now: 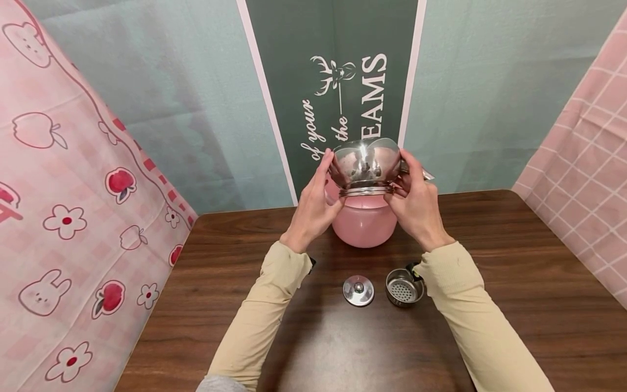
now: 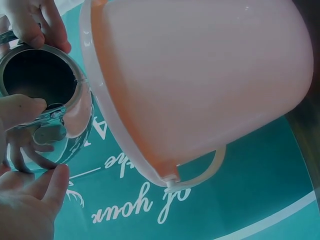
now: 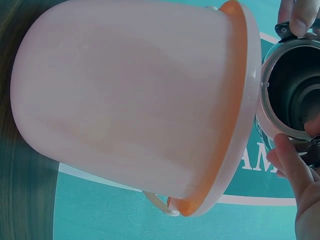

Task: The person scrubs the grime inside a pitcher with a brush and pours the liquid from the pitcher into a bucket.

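Observation:
A shiny steel teapot point(image 1: 364, 163) is tipped over above a pink bucket point(image 1: 364, 231), its rim turned downward. My left hand point(image 1: 313, 209) grips its left side, thumb at the rim and fingers on the body. On the other side, my right hand point(image 1: 418, 204) grips it near the handle point(image 1: 427, 175). Both wrist views show the teapot's round uncovered mouth point(image 2: 40, 77), dark inside. A steel strainer basket point(image 1: 404, 288) with a perforated bottom and a round steel lid point(image 1: 358, 291) lie on the table between my forearms.
The bucket stands near the back edge of the brown wooden table point(image 1: 196, 305); its pale carrying handle point(image 2: 210, 172) hangs at the side. A green printed curtain point(image 1: 338, 32) hangs behind. Pink patterned cloths flank the left point(image 1: 68, 179) and right point(image 1: 588, 190).

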A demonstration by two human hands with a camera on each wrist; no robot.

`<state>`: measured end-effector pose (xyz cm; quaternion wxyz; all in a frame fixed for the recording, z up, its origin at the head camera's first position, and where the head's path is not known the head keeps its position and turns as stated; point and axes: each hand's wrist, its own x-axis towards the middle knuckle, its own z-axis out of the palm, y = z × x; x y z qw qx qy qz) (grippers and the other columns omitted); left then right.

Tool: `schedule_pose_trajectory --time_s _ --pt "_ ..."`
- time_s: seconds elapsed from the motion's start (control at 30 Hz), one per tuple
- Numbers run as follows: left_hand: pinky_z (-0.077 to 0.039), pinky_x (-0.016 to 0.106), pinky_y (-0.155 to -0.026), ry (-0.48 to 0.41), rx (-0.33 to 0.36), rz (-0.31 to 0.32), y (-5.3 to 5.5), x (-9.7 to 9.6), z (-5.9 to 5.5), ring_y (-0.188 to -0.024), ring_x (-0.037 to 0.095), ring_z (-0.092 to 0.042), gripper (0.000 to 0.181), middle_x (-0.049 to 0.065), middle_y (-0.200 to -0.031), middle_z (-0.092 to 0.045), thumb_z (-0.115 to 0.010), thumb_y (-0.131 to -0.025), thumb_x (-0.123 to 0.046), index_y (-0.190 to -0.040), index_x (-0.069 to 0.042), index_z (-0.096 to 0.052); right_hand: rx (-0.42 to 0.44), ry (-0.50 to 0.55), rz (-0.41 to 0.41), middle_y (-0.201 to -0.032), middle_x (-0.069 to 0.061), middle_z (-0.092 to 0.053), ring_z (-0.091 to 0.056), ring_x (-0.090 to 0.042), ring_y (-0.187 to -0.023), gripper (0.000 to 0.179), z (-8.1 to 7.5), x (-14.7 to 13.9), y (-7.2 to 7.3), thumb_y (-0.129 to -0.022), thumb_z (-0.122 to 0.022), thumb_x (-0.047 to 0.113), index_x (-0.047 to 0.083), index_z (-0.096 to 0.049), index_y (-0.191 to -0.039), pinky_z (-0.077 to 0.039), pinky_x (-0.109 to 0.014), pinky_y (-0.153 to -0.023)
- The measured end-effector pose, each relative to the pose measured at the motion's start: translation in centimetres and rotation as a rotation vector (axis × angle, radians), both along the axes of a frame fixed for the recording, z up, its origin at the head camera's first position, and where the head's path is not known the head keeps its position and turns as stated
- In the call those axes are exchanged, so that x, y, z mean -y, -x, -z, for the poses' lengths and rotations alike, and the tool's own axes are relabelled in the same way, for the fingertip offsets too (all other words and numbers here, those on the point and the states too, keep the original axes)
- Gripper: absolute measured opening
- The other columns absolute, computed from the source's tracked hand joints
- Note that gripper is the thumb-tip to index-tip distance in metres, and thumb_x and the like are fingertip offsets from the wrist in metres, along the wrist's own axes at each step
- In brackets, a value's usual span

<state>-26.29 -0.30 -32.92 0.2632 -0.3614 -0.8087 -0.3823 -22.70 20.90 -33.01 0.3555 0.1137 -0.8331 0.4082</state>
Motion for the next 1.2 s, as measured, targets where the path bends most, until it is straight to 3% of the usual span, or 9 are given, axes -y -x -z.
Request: schedule_pose_trajectory --time_s 0.13,0.37,0.63,0.83,1.0,1.2 --pt "-0.054 0.035 -0.072 0.005 -0.014 -0.003 -0.01 -0.01 -0.01 -0.126 0.023 -0.048 0.084 0.013 -0.160 -0.025 -0.067 -0.078 0.006 -0.150 -0.003 -0.024 -0.001 0.007 -0.003 -0.112 -0.031 -0.066 -0.067 -0.036 -0.104 0.075 -0.02 0.01 -0.02 -0.073 -0.065 -0.011 0.005 -0.038 -0.141 -0.053 -0.034 -0.083" --pt "-0.052 0.035 -0.080 0.013 -0.061 -0.008 0.09 -0.07 0.00 -0.136 0.024 -0.042 0.083 0.017 -0.158 -0.026 -0.067 -0.078 0.006 -0.149 -0.001 -0.024 -0.020 0.001 0.010 -0.112 -0.031 -0.066 -0.068 -0.037 -0.104 0.075 -0.12 0.00 -0.16 -0.073 -0.064 -0.011 0.004 -0.038 -0.141 -0.053 -0.035 -0.083" --pt "-0.054 0.038 -0.074 0.001 -0.064 -0.002 0.06 -0.02 0.07 -0.131 0.025 -0.044 0.085 0.014 -0.160 -0.024 -0.066 -0.079 0.008 -0.151 -0.003 -0.022 -0.049 -0.009 0.019 -0.111 -0.030 -0.066 -0.068 -0.037 -0.103 0.075 -0.23 0.11 -0.33 -0.073 -0.065 -0.010 0.005 -0.038 -0.141 -0.054 -0.035 -0.083" --pt "-0.053 0.036 -0.076 0.008 -0.097 -0.019 0.04 -0.04 0.07 -0.135 0.026 -0.043 0.087 0.015 -0.159 -0.025 -0.067 -0.077 0.011 -0.150 -0.002 -0.022 -0.064 -0.009 0.024 -0.111 -0.030 -0.066 -0.068 -0.037 -0.102 0.073 -0.25 0.21 -0.39 -0.075 -0.068 -0.007 0.005 -0.038 -0.141 -0.054 -0.035 -0.082" --pt "-0.053 0.034 -0.074 0.012 -0.123 -0.031 0.02 -0.10 0.16 -0.127 0.026 -0.048 0.088 0.016 -0.158 -0.026 -0.066 -0.075 0.014 -0.150 -0.001 -0.023 -0.075 -0.004 0.024 -0.109 -0.030 -0.067 -0.069 -0.037 -0.101 0.072 -0.17 0.28 -0.38 -0.076 -0.069 -0.006 0.005 -0.039 -0.140 -0.054 -0.035 -0.081" --pt "-0.050 0.032 -0.094 0.028 -0.191 -0.057 0.10 -0.27 0.33 -0.134 0.027 -0.045 0.090 0.022 -0.155 -0.031 -0.068 -0.071 0.016 -0.148 0.003 -0.023 -0.089 -0.001 0.024 -0.109 -0.031 -0.067 -0.069 -0.037 -0.100 0.072 -0.11 0.34 -0.44 -0.075 -0.069 -0.007 0.005 -0.039 -0.140 -0.054 -0.035 -0.080"
